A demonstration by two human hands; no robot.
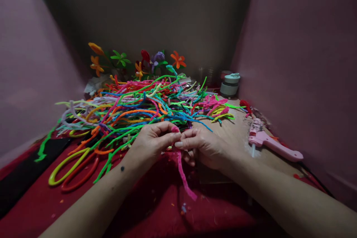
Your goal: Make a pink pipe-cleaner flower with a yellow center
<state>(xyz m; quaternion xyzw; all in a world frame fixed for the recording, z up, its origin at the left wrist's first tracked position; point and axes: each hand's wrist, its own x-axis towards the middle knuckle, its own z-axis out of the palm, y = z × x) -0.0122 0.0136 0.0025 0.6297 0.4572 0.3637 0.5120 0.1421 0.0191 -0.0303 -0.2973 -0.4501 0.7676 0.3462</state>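
A fuzzy pink pipe cleaner [182, 174] is pinched between both hands at the centre, its free end hanging down over the red cloth. My left hand [153, 139] grips its upper part with thumb and forefinger, where a short pink bit sticks up. My right hand [202, 145] meets it from the right, thumb and fingers closed on the same pipe cleaner, and the fingertips of both hands touch. Just beyond the hands lies a large heap of many-coloured pipe cleaners [134, 111].
Scissors with yellow and red handles [80, 169] lie at the left on the red cloth [156, 208]. A pink glue gun [273, 143] rests on a brown board [234, 130] at the right. Behind stand fuzzy flowers [178, 60] and a lidded jar [230, 84].
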